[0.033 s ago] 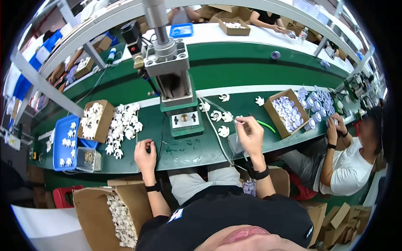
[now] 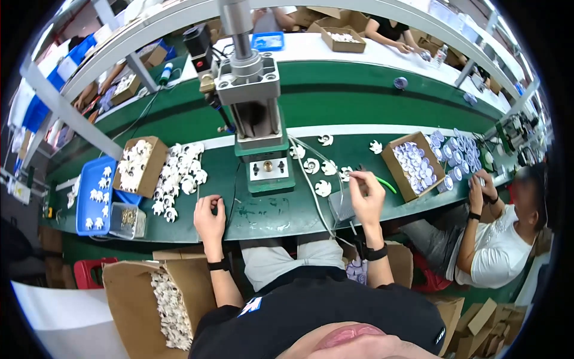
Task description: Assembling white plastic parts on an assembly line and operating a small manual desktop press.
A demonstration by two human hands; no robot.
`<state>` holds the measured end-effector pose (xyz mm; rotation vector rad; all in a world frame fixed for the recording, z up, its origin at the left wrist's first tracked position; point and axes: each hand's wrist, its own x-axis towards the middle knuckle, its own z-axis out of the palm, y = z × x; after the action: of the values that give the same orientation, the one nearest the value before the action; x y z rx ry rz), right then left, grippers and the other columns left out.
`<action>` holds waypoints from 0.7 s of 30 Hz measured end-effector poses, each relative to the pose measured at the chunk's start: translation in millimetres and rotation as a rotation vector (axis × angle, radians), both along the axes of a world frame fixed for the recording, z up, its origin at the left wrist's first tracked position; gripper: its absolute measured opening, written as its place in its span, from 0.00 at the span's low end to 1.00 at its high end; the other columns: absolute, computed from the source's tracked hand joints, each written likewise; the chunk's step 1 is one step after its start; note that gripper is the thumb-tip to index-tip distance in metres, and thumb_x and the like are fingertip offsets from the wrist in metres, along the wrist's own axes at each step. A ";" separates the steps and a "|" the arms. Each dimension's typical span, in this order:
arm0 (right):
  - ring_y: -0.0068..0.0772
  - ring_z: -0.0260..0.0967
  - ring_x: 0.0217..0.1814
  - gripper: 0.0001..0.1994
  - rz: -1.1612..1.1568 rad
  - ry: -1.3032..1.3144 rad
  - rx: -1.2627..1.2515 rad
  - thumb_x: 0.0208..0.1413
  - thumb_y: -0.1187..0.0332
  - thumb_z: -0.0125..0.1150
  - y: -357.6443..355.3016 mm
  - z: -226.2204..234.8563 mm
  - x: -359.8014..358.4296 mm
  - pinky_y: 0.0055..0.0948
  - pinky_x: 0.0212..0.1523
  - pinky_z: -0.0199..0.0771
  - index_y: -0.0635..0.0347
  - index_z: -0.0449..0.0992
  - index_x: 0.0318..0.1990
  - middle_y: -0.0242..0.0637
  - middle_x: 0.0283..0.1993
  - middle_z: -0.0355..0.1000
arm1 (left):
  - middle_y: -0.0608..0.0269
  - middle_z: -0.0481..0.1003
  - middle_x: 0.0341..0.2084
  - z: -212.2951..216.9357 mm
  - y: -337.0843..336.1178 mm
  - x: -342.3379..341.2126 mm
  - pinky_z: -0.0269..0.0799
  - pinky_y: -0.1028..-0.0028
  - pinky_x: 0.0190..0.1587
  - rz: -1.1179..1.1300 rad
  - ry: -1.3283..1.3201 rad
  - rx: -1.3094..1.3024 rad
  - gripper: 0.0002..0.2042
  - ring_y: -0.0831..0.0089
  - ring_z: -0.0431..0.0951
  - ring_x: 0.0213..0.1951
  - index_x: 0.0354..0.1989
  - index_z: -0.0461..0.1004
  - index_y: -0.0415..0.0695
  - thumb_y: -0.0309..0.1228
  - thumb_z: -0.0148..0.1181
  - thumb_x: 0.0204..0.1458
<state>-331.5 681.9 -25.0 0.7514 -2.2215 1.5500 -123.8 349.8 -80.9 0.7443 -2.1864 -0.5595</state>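
My left hand (image 2: 210, 222) rests over the green bench, left of the press, its fingers loosely curled with the thumb apart. I see nothing in it. To the press's right, my right hand (image 2: 368, 200) is raised with thumb and index fingertips brought together. Whatever they pinch is too small to make out. Just beside those fingertips lies a white bladed plastic part (image 2: 345, 173), with several like it to its left. The metal press (image 2: 257, 113) stands between my hands, over a small plate with a brass-coloured centre (image 2: 268, 166).
White parts fill a carton (image 2: 156, 170) and lie heaped beside it. A blue tray (image 2: 87, 206) and a clear box of small metal pieces (image 2: 141, 222) stand at left. At right are a carton of purple-white parts (image 2: 439, 169), a green tube (image 2: 387, 184) and a co-worker (image 2: 502, 239).
My right hand has shifted slightly right and tilted, uncovering the white part by its fingertips. My left hand has barely moved. The whole view has shifted a little.
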 end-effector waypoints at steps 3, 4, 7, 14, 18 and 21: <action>0.15 0.70 0.37 0.05 -0.080 -0.278 -0.259 0.63 0.76 0.65 29.4 -47.2 -12.8 0.17 0.37 0.69 0.65 0.81 0.44 0.29 0.36 0.76 | 0.62 0.75 0.28 2.5 1.8 2.6 0.73 0.66 0.38 0.004 -0.031 -0.001 0.04 0.65 0.76 0.31 0.36 0.80 0.44 0.27 0.67 0.54; 0.15 0.70 0.37 0.05 -0.039 -0.283 -0.256 0.63 0.76 0.65 32.7 -54.9 -10.9 0.17 0.37 0.69 0.65 0.81 0.44 0.29 0.36 0.76 | 0.62 0.75 0.28 0.8 2.0 4.4 0.73 0.66 0.38 0.046 -0.031 -0.003 0.04 0.65 0.76 0.31 0.36 0.80 0.44 0.27 0.67 0.54; 0.19 0.71 0.40 0.06 -0.105 -0.283 -0.107 0.66 0.74 0.61 33.7 -64.9 -13.3 0.20 0.43 0.69 0.68 0.80 0.45 0.32 0.39 0.76 | 0.62 0.75 0.28 -0.2 6.2 6.4 0.73 0.66 0.38 0.002 -0.051 -0.017 0.05 0.65 0.76 0.31 0.36 0.80 0.44 0.27 0.68 0.53; 0.27 0.71 0.42 0.14 0.055 -0.135 -0.005 0.72 0.68 0.49 39.4 -51.8 -9.9 0.26 0.43 0.70 0.70 0.80 0.46 0.38 0.41 0.76 | 0.66 0.76 0.28 -5.8 -6.7 7.6 0.71 0.75 0.39 -0.137 0.000 0.138 0.06 0.77 0.71 0.31 0.41 0.79 0.38 0.24 0.65 0.57; 0.31 0.73 0.40 0.12 0.093 -0.098 0.018 0.69 0.70 0.52 26.9 -47.7 -10.6 0.27 0.42 0.71 0.69 0.81 0.45 0.40 0.40 0.76 | 0.74 0.74 0.30 -10.0 -24.5 14.6 0.66 0.81 0.38 -0.194 -0.029 0.283 0.05 0.84 0.67 0.33 0.43 0.79 0.37 0.26 0.63 0.63; 0.36 0.75 0.39 0.10 0.059 -0.048 0.050 0.67 0.71 0.55 27.3 -44.6 -3.8 0.29 0.41 0.73 0.66 0.82 0.43 0.42 0.40 0.77 | 0.77 0.70 0.29 -14.7 -35.7 22.1 0.61 0.83 0.35 -0.257 -0.030 0.406 0.05 0.87 0.64 0.32 0.43 0.79 0.39 0.27 0.63 0.65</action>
<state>-335.3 709.2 -69.7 0.8089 -2.3001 1.5601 -101.8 314.1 -95.6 0.6802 -2.2376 -1.1542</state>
